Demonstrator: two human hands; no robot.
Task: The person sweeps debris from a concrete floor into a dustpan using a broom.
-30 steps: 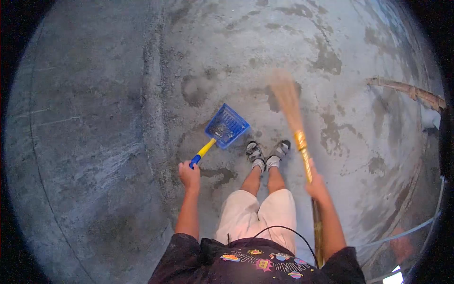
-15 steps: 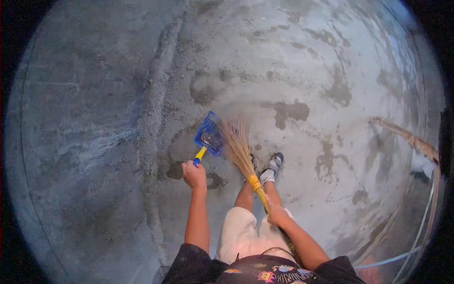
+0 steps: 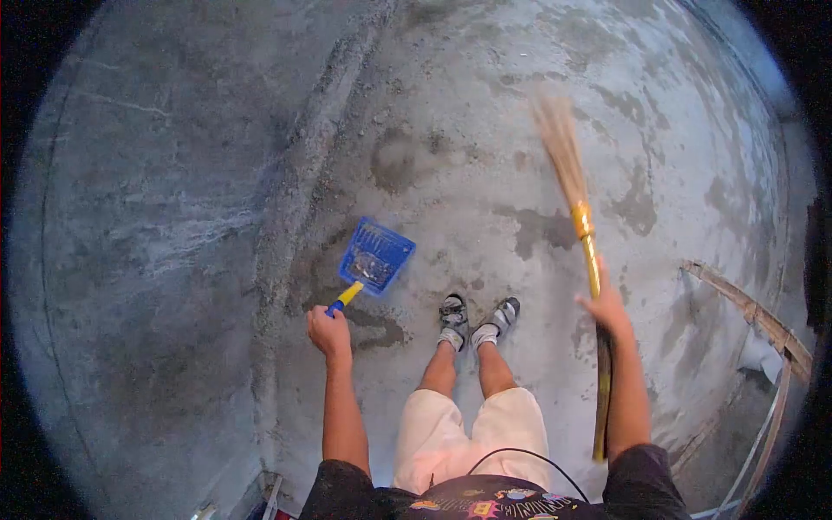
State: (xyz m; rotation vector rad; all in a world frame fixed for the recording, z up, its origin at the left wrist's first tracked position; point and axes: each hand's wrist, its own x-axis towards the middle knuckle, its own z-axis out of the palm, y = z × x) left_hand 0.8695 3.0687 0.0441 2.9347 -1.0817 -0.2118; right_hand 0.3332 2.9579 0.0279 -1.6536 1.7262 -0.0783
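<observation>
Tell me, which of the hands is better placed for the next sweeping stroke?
Probably the right hand: it holds the broom, whose bristles extend over the floor. The left hand is occupied with the blue dustpan.

The left hand (image 3: 329, 332) grips the handle of a blue dustpan (image 3: 394, 260) with greyish debris inside. Well right of the dustpan, the right hand (image 3: 609, 310) holds a straw broom (image 3: 568, 165), its blurred bristles farther forward than the dustpan. Sandals (image 3: 452, 314) stand on concrete floor (image 3: 485, 381) near the dustpan, to its right.
</observation>
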